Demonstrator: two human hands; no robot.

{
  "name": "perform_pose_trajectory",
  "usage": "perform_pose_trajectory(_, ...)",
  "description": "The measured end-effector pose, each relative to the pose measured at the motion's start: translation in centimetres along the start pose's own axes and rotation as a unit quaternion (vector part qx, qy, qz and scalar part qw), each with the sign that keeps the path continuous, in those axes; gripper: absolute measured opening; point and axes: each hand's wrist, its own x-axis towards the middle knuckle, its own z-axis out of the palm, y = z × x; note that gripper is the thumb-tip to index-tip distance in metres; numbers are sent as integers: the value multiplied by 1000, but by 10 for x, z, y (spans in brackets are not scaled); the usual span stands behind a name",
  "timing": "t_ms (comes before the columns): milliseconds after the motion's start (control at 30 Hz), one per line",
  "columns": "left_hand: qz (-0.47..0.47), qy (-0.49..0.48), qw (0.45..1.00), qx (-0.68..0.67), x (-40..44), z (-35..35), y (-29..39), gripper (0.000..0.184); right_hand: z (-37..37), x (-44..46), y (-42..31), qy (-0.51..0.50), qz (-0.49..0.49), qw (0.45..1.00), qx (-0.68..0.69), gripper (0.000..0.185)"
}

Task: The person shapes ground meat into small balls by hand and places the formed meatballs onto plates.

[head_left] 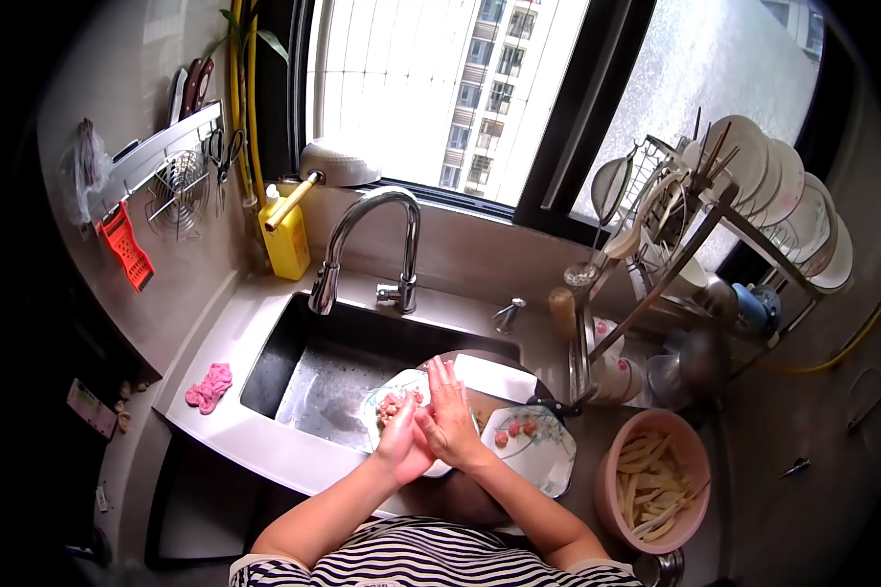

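Observation:
My left hand [403,437] and my right hand [448,418] meet palm to palm over the right part of the sink's front edge; anything between them is hidden. Just behind my left hand, pinkish minced meat [394,404] lies on a patterned plate [372,399], partly covered by the hands. To the right of my right hand, another patterned plate [548,465] carries several small meat balls [515,429]. Behind it is a white rectangular dish [494,379]. My right hand's fingers are stretched out, while those of my left are partly covered.
The sink [328,377] has a chrome faucet [408,235] behind it. A pink cloth [208,388] lies at the left. At the right are a pink bowl [614,494] of pale strips and a dish rack [690,245] with plates. A yellow bottle [285,240] stands back left.

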Motion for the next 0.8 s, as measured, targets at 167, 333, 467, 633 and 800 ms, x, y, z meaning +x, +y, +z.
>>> perform_pose_trajectory(167, 2, 40, 999, 34, -3, -4, 9, 72, 60, -32, 6, -29, 24, 996, 86, 80)
perform_pose_trajectory(333, -27, 35, 999, 24, -1, -2, -18, 62, 1, 8, -14, 11, -25, 997, 73, 83)
perform_pose_trajectory(467, -33, 37, 999, 2, -4, -8, 3, 59, 2, -7, -14, -20, -25, 999, 34, 81)
perform_pose_trajectory(633, 10, -7, 999, 45, -3, -5, 0, 70, 13, -13, -53, 21, -112, 987, 110, 85)
perform_pose_trajectory(800, -51, -3, 997, 59, -3, -1, -5, 62, -4, 10, -5, 40, -7, 998, 49, 79)
